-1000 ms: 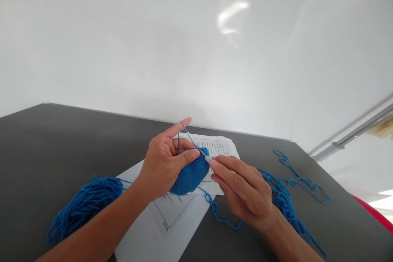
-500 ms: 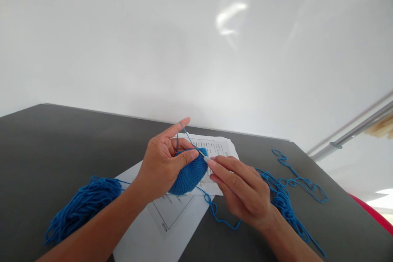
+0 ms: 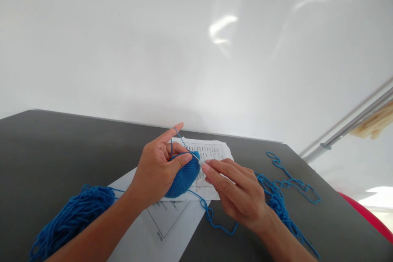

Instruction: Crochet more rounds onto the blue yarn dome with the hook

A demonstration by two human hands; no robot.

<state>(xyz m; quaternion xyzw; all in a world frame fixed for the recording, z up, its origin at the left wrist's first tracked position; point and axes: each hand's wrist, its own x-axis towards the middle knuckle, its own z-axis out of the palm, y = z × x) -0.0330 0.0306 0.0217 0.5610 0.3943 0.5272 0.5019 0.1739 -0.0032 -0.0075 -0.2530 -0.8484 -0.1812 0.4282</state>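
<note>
A round blue crochet piece [image 3: 184,178] is pinched between the thumb and fingers of my left hand [image 3: 158,166]. Blue yarn [image 3: 180,136] loops over that hand's raised index finger and runs down to the top edge of the piece. My right hand [image 3: 238,188] grips the pale handle of a crochet hook [image 3: 201,161]; its thin metal shaft points up and left to the edge by my left thumb. The hook's tip is too small to make out. A bit of orange shows beside my left fingers.
Printed sheets of paper [image 3: 147,239] lie beneath my hands on the dark table [image 3: 76,147]. A blue yarn skein [image 3: 73,213] rests at left, and a loose tangle of blue yarn [image 3: 279,204] at right. Behind the table stands a white wall [image 3: 123,49]; a metal rail [image 3: 353,120] is at right.
The whole view has shifted, so the table and hands appear slightly lower and further left. Both hands keep their grip on the piece and the hook, in nearly the same pose.
</note>
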